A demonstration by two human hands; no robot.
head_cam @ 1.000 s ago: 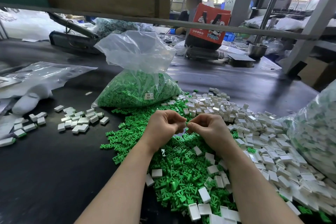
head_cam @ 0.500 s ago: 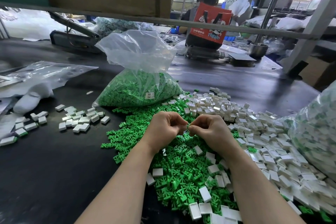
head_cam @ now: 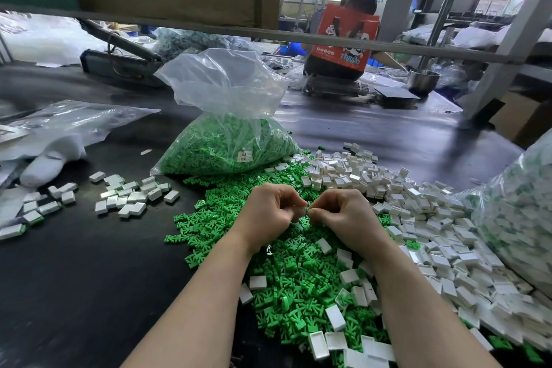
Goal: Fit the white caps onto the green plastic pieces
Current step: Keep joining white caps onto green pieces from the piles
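Where your two fists meet over the green pile (head_cam: 286,272), a small piece (head_cam: 305,211) is pinched between them, mostly hidden by your fingertips, so you cannot tell whether it is a cap, a green piece or both. Your left hand (head_cam: 270,215) is curled tight, thumb and forefinger nipping the piece from the left. Your right hand (head_cam: 343,213) is curled the same way and nips it from the right, knuckles up. Both hands hover just above the loose green pieces, which spread across the black bench (head_cam: 74,278) under your wrists and forearms.

A few white caps (head_cam: 430,218) lie scattered on the green pile; the main heap of them runs along your right, from behind your hands down to the near edge. Just behind the green pile stands an open clear bag (head_cam: 227,140) full of more green pieces, touching the pile's far edge. To your left, well apart from the pile, a small group of capped pieces (head_cam: 134,196) lies on the bench, with a few more further left. A bulging bag (head_cam: 519,218) of white and green parts sits at your far right, against the cap heap. Across the bench, another person (head_cam: 361,1) sits behind a red bag (head_cam: 343,39).
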